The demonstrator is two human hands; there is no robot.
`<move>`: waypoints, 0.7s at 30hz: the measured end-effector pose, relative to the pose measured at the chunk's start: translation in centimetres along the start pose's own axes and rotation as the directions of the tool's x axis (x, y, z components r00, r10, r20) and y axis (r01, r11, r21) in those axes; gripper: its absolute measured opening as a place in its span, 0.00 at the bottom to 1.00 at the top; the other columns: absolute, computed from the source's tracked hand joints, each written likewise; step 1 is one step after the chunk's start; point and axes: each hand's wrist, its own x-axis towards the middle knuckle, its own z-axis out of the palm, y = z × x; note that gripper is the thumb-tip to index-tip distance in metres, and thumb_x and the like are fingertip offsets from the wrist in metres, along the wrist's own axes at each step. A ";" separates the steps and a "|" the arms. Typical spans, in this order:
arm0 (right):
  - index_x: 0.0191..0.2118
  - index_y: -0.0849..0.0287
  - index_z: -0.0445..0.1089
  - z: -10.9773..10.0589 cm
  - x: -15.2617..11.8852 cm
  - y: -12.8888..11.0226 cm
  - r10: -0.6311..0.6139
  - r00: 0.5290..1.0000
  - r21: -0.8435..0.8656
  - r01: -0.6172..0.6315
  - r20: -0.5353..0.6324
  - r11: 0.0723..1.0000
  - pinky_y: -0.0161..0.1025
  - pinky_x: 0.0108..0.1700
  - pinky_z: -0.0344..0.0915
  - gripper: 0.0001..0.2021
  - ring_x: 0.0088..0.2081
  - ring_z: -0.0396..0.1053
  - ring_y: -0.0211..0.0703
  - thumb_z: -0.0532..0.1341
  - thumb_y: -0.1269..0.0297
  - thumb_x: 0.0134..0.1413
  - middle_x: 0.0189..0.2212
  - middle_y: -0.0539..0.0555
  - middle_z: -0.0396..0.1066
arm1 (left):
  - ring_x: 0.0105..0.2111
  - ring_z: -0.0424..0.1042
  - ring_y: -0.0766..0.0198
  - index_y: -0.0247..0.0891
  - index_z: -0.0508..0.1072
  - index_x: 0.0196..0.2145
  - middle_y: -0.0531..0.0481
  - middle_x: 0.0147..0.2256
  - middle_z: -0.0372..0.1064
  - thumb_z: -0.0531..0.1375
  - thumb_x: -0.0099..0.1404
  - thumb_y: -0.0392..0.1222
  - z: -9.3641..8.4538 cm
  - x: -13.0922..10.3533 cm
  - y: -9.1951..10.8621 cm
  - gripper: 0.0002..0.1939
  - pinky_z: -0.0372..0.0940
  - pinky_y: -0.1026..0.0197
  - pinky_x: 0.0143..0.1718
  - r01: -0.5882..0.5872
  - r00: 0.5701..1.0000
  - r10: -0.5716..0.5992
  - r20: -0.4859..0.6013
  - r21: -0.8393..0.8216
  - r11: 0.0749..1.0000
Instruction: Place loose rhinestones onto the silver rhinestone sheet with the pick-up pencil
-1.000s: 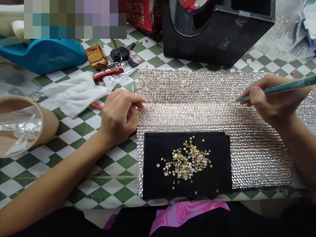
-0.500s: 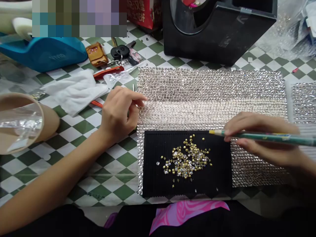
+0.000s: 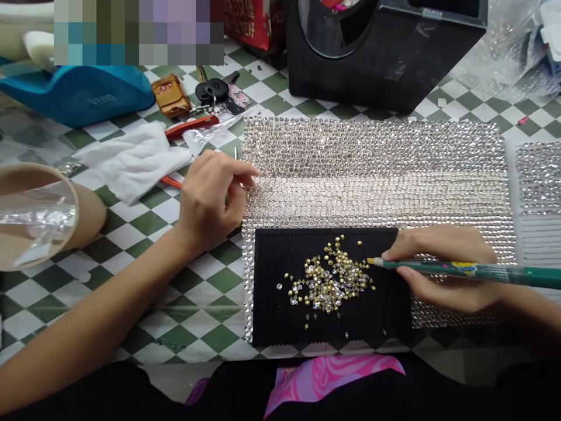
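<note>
On the near side of the checked bench [image 3: 149, 222], a black tray [image 3: 272, 292] lies over the glittering sheet [image 3: 350, 146], with loose stones [image 3: 333, 286] heaped in its middle. From where I'm standing, the right hand [image 3: 471, 297] has thumb and fingers pinched round a green pencil [image 3: 438, 268], its yellow tip beside the heap's right side; whether it touches a stone I can't tell. A clumsy sideways push there could scatter them, and the tray sits so near the bench's edge that strays might drop off. The left hand [image 3: 208, 193] is loosely curled, fingertips at the sheet's left edge, though whether they grip it I can't tell; a careless tug could jolt the tray above
</note>
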 end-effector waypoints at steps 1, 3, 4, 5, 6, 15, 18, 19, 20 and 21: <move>0.39 0.58 0.69 0.1 0.0 0.1 0.003 1.000 0.000 -0.003 0.004 1.000 0.26 0.31 0.63 0.05 0.29 0.69 0.26 0.58 0.73 0.58 0.29 0.47 0.72 | 0.29 0.62 0.65 0.36 0.69 0.42 0.54 0.29 0.66 0.49 0.64 0.21 0.0 0.0 0.0 0.16 0.61 0.61 0.36 0.003 1.000 -0.003 0.000 0.000 1.000; 0.39 0.58 0.69 0.1 0.0 0.1 -0.006 1.000 0.001 0.006 0.000 1.000 0.26 0.31 0.62 0.05 0.28 0.68 0.26 0.58 0.73 0.58 0.29 0.47 0.72 | 0.29 0.63 0.65 0.36 0.69 0.42 0.54 0.29 0.66 0.49 0.64 0.21 0.0 0.0 0.0 0.17 0.61 0.61 0.36 0.002 1.000 -0.002 0.001 0.000 1.000; 0.38 0.58 0.69 0.0 0.0 0.1 -0.010 1.000 0.001 0.010 -0.007 1.000 0.27 0.30 0.62 0.05 0.27 0.67 0.26 0.58 0.74 0.57 0.28 0.47 0.71 | 0.29 0.63 0.64 0.36 0.69 0.42 0.54 0.29 0.66 0.49 0.64 0.21 -0.1 0.0 0.0 0.16 0.61 0.61 0.36 0.001 1.000 -0.001 0.001 0.000 1.000; 0.37 0.58 0.68 0.0 0.0 0.1 -0.016 1.000 -0.001 0.016 -0.016 1.000 0.28 0.29 0.60 0.05 0.26 0.66 0.27 0.58 0.74 0.57 0.27 0.47 0.70 | 0.29 0.63 0.64 0.35 0.69 0.42 0.53 0.29 0.66 0.49 0.64 0.21 -0.1 0.0 0.0 0.16 0.61 0.60 0.36 -0.001 1.000 0.001 0.001 -0.001 1.000; 0.36 0.58 0.68 -0.1 0.1 0.0 -0.016 1.000 -0.004 0.016 -0.023 1.000 0.28 0.28 0.59 0.05 0.25 0.64 0.27 0.57 0.75 0.56 0.26 0.48 0.68 | 0.29 0.62 0.64 0.35 0.69 0.42 0.53 0.29 0.66 0.49 0.64 0.21 0.0 0.0 0.0 0.16 0.61 0.60 0.36 -0.002 1.000 0.002 0.002 -0.001 1.000; 0.35 0.57 0.67 -0.4 -0.1 0.0 -0.007 0.999 -0.006 0.007 -0.042 1.000 0.31 0.25 0.57 0.07 0.23 0.60 0.29 0.57 0.76 0.54 0.23 0.47 0.65 | 0.29 0.62 0.65 0.36 0.69 0.42 0.54 0.29 0.66 0.49 0.65 0.22 -0.1 -0.1 0.1 0.15 0.61 0.61 0.36 0.011 1.000 -0.012 0.012 0.021 1.000; 0.36 0.56 0.67 -0.3 -0.2 0.1 -0.026 0.999 0.003 0.026 -0.027 1.000 0.32 0.26 0.58 0.08 0.24 0.62 0.31 0.58 0.76 0.53 0.25 0.48 0.66 | 0.29 0.62 0.65 0.37 0.69 0.43 0.54 0.29 0.65 0.49 0.65 0.22 -0.1 0.0 0.1 0.16 0.61 0.61 0.36 0.009 1.000 -0.009 0.010 0.019 1.000; 0.37 0.56 0.67 -0.3 -0.1 0.1 -0.039 0.999 0.007 0.039 -0.015 0.999 0.33 0.27 0.59 0.09 0.25 0.63 0.32 0.58 0.77 0.52 0.25 0.49 0.67 | 0.29 0.62 0.65 0.37 0.69 0.42 0.54 0.29 0.66 0.49 0.65 0.22 -0.1 0.0 0.1 0.16 0.61 0.60 0.35 0.004 1.000 -0.004 0.005 0.014 1.000; 0.38 0.56 0.67 -0.3 -0.1 0.0 -0.055 0.999 0.008 0.055 0.000 0.998 0.34 0.27 0.60 0.11 0.25 0.64 0.33 0.58 0.78 0.51 0.26 0.49 0.67 | 0.29 0.62 0.65 0.37 0.69 0.42 0.54 0.29 0.66 0.50 0.65 0.22 -0.1 0.1 0.1 0.16 0.61 0.60 0.35 0.000 1.000 0.000 -0.001 0.009 1.000; 0.39 0.56 0.67 -0.3 0.0 -0.1 -0.073 0.997 0.009 0.073 0.011 0.997 0.35 0.27 0.60 0.12 0.25 0.64 0.34 0.58 0.78 0.50 0.26 0.49 0.67 | 0.29 0.62 0.65 0.37 0.69 0.42 0.54 0.28 0.66 0.50 0.64 0.22 -0.1 0.1 0.1 0.16 0.61 0.60 0.35 -0.002 1.000 0.002 -0.006 0.005 1.000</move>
